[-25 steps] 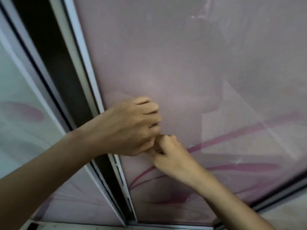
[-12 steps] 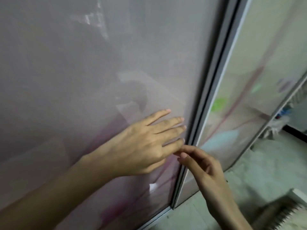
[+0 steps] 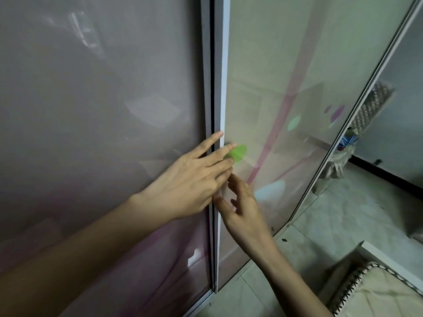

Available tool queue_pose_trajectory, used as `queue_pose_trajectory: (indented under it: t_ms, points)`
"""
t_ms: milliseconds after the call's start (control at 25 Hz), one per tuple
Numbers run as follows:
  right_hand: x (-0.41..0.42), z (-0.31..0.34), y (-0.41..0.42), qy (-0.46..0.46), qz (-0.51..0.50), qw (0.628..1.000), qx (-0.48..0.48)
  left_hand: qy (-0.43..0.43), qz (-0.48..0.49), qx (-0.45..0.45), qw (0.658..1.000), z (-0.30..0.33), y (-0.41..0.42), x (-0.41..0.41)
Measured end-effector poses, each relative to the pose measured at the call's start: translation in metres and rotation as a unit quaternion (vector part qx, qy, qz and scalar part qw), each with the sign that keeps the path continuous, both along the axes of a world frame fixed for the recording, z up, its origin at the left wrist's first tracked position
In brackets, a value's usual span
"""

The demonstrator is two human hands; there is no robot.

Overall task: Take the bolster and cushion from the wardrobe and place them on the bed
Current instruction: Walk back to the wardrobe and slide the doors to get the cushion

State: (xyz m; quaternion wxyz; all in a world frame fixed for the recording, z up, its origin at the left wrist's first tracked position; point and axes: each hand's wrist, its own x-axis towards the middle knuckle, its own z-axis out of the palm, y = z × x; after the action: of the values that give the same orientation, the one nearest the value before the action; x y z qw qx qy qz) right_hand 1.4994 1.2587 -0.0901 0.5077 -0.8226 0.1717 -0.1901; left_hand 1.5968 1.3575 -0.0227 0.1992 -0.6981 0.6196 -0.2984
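Note:
The wardrobe fills the view with two glossy sliding doors: a pinkish left door (image 3: 96,133) and a pale right door (image 3: 274,88) with pink, green and blue shapes. Their grey frames (image 3: 216,65) meet in the middle with only a thin dark seam. My left hand (image 3: 194,179) lies flat across that seam, fingers spread. My right hand (image 3: 242,207) is just below it, fingers apart, touching the edge of the right door. Neither hand holds anything. The bolster and cushion are hidden. A corner of the bed (image 3: 377,287) shows at the bottom right.
Pale tiled floor (image 3: 338,213) runs along the foot of the wardrobe. Bundled items (image 3: 357,133) stand in the corner at the far right, beside a wall with a dark skirting.
The view has swung to the right along the wardrobe. Both hands went from closed at the left door's edge to open and flat on the seam between the doors.

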Motion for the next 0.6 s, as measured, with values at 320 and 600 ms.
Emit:
queue_pose_trajectory:
  t_ms: [320,600]
  points:
    - [0.029,0.012,-0.003,0.024,-0.114,0.959,-0.257,-0.030,-0.057,-0.064,0.996,-0.008,-0.016,-0.006]
    - [0.033,0.009,0.023,-0.033,-0.119,0.949,-0.290,0.024,-0.057,-0.106,0.992,-0.008,0.007,-0.010]
